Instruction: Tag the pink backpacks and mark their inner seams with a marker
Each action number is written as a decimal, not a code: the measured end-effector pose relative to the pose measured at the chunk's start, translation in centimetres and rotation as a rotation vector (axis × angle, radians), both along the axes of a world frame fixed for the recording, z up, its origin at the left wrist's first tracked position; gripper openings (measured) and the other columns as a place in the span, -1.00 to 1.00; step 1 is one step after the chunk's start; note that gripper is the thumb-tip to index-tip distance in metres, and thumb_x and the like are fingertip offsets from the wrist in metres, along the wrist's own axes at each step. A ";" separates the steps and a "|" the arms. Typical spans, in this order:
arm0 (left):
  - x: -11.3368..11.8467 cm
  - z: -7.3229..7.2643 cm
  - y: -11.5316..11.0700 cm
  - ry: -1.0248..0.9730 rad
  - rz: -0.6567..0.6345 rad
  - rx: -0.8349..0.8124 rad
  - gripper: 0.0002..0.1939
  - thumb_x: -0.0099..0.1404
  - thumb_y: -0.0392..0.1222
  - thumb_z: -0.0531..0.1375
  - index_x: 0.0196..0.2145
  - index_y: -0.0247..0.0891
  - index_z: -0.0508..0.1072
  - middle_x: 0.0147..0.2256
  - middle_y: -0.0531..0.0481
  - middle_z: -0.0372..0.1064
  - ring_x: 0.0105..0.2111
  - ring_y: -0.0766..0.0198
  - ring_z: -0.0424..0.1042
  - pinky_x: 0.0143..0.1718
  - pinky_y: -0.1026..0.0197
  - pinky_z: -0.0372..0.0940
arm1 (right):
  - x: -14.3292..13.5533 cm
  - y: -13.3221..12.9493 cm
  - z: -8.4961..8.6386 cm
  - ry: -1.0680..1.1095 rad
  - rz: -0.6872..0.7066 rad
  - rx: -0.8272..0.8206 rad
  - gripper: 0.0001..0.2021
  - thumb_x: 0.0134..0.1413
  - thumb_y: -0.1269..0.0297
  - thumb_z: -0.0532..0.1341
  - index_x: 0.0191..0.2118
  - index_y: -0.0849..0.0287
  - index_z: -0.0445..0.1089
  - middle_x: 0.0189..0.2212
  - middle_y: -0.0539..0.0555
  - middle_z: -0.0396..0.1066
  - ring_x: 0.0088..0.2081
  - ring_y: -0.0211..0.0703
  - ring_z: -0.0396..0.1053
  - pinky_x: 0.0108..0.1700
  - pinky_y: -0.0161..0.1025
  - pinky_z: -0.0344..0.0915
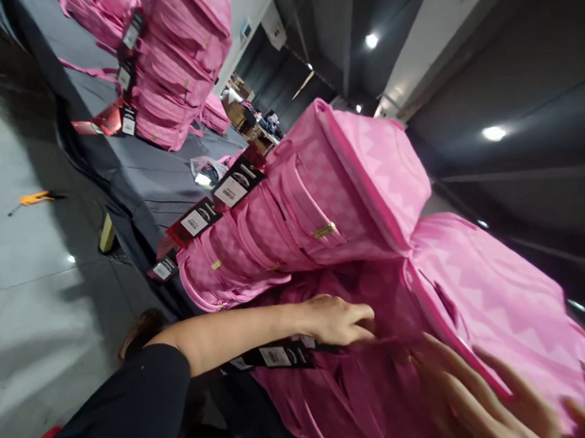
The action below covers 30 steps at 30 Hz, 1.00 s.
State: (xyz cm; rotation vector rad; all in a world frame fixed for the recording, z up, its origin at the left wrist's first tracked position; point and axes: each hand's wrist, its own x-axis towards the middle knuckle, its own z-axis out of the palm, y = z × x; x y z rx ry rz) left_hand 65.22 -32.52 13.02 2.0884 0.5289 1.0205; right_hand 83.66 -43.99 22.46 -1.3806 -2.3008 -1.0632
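Observation:
A pink checkered backpack lies in front of me, its near part in shadow. My left hand reaches in from the lower left, fingers curled in a pinch on the backpack's fabric or edge; the exact bit held is hidden. My right hand, blurred, lies at the lower right with its fingers spread over the same backpack. A pink edge strip runs between those fingers. Just beyond my left hand, a stack of pink backpacks leans sideways, with gold zipper pulls and black barcode tags hanging off it.
Another stack of pink backpacks stands farther along the grey-covered table. A clear plastic bag lies between the stacks. On the floor to the left is an orange-handled tool. More pink bags rise at the right.

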 end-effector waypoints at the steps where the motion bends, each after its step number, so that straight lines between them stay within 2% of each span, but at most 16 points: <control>1: -0.6 0.0 -0.1 0.010 -0.046 0.010 -0.64 0.29 -0.02 0.16 0.02 -0.12 0.38 -0.10 -0.02 0.49 -0.07 0.06 0.49 -0.07 0.07 0.33 | -0.6 0.2 0.0 0.005 0.014 -0.014 -0.81 0.15 0.22 0.14 -0.21 -0.07 0.51 -0.08 0.06 0.54 0.08 0.26 0.38 0.09 0.28 0.25; 4: -1.4 -0.6 0.3 -0.055 -0.336 -0.030 -0.42 0.14 -0.17 0.31 0.11 -0.17 0.28 -0.20 0.05 0.47 -0.12 0.14 0.48 -0.05 0.13 0.32 | -2.2 1.5 -0.2 0.141 -0.034 -0.146 -0.77 0.12 0.11 0.16 -0.21 0.04 0.50 -0.18 0.08 0.58 -0.20 0.08 0.53 -0.16 -0.04 0.44; 6: -1.3 -1.6 0.7 -0.165 -0.538 -0.119 -0.29 0.05 -0.34 0.35 0.15 -0.26 0.22 -0.27 0.08 0.43 -0.14 0.20 0.47 -0.06 0.18 0.32 | -3.0 2.4 -0.2 0.321 -0.134 -0.284 -0.72 0.10 0.04 0.17 -0.21 0.08 0.49 -0.27 0.08 0.59 -0.28 0.01 0.54 -0.28 -0.19 0.45; 7: -1.1 -2.2 0.9 -0.235 -0.583 -0.175 -0.27 0.04 -0.39 0.35 0.15 -0.29 0.22 -0.28 0.07 0.42 -0.15 0.22 0.47 -0.06 0.19 0.32 | -3.3 2.8 -0.3 0.410 -0.179 -0.337 -0.71 0.09 0.02 0.17 -0.21 0.09 0.49 -0.30 0.07 0.59 -0.29 -0.01 0.54 -0.31 -0.23 0.44; 8: -0.9 -2.9 1.0 -0.305 -0.577 -0.227 -0.28 0.03 -0.41 0.35 0.14 -0.30 0.23 -0.28 0.06 0.42 -0.15 0.22 0.47 -0.06 0.19 0.32 | -3.6 3.1 -0.3 0.485 -0.208 -0.383 -0.70 0.08 0.01 0.18 -0.22 0.09 0.49 -0.31 0.06 0.58 -0.29 -0.02 0.54 -0.31 -0.25 0.43; 11: -0.8 -4.6 0.5 -0.429 -0.421 -0.300 -0.35 0.00 -0.42 0.37 0.07 -0.27 0.33 -0.22 0.00 0.45 -0.12 0.22 0.46 -0.03 0.17 0.32 | -4.3 3.4 -0.5 0.665 -0.212 -0.438 -0.70 0.07 -0.01 0.22 -0.26 0.14 0.47 -0.37 0.07 0.56 -0.34 -0.07 0.50 -0.34 -0.28 0.39; 13: -1.1 -5.2 -0.2 -0.402 -0.379 -0.270 -0.35 -0.03 -0.45 0.37 0.05 -0.26 0.36 -0.18 -0.04 0.48 -0.11 0.20 0.46 -0.04 0.18 0.32 | -4.7 3.4 -0.8 0.748 -0.193 -0.455 -0.69 0.10 0.00 0.20 -0.29 0.16 0.45 -0.46 0.05 0.51 -0.45 -0.14 0.44 -0.42 -0.29 0.34; 16: -1.4 -5.5 -0.7 -0.386 -0.360 -0.227 -0.56 0.07 -0.46 0.27 -0.06 -0.29 0.45 -0.17 -0.06 0.50 -0.16 0.24 0.48 -0.10 0.25 0.33 | -4.8 3.7 -1.2 0.798 -0.134 -0.485 -0.69 0.17 0.04 0.15 -0.30 0.20 0.44 -0.53 0.02 0.43 -0.56 -0.24 0.34 -0.50 -0.32 0.25; 18: -1.2 -5.4 -0.8 -0.497 -0.227 -0.256 -0.73 0.15 -0.41 0.23 -0.16 -0.29 0.48 -0.25 -0.01 0.51 -0.24 0.30 0.48 -0.19 0.31 0.33 | -4.6 3.9 -1.4 0.789 -0.083 -0.488 -0.70 0.20 0.06 0.13 -0.27 0.21 0.44 -0.53 0.01 0.40 -0.57 -0.27 0.29 -0.53 -0.32 0.22; 21: -0.5 -5.2 -0.7 -0.657 -0.022 -0.237 -0.87 0.21 -0.29 0.24 -0.24 -0.29 0.49 -0.34 0.04 0.48 -0.32 0.35 0.45 -0.25 0.34 0.32 | -4.2 3.9 -1.4 0.810 -0.028 -0.552 -0.69 0.22 0.07 0.11 -0.19 0.22 0.44 -0.46 0.05 0.41 -0.51 -0.26 0.30 -0.48 -0.30 0.25; 25: 0.2 -4.8 -1.0 -0.700 0.087 0.050 -0.92 0.28 -0.31 0.21 -0.31 -0.27 0.52 -0.27 -0.03 0.47 -0.24 0.33 0.44 -0.17 0.28 0.33 | -4.2 3.5 -1.1 0.969 -0.019 -0.708 -0.67 0.18 0.04 0.15 -0.15 0.21 0.43 -0.41 0.08 0.44 -0.48 -0.26 0.33 -0.47 -0.30 0.25; 30: 0.6 -4.0 -2.7 -0.466 0.472 0.478 -0.86 0.25 -0.32 0.25 -0.29 -0.10 0.58 -0.09 -0.01 0.47 -0.07 0.19 0.33 -0.02 0.07 0.21 | -4.3 3.4 -0.1 1.217 -0.007 -0.813 -0.69 0.00 0.05 0.32 -0.31 0.18 0.31 -0.55 -0.02 0.43 -0.52 -0.29 0.33 -0.48 -0.36 0.20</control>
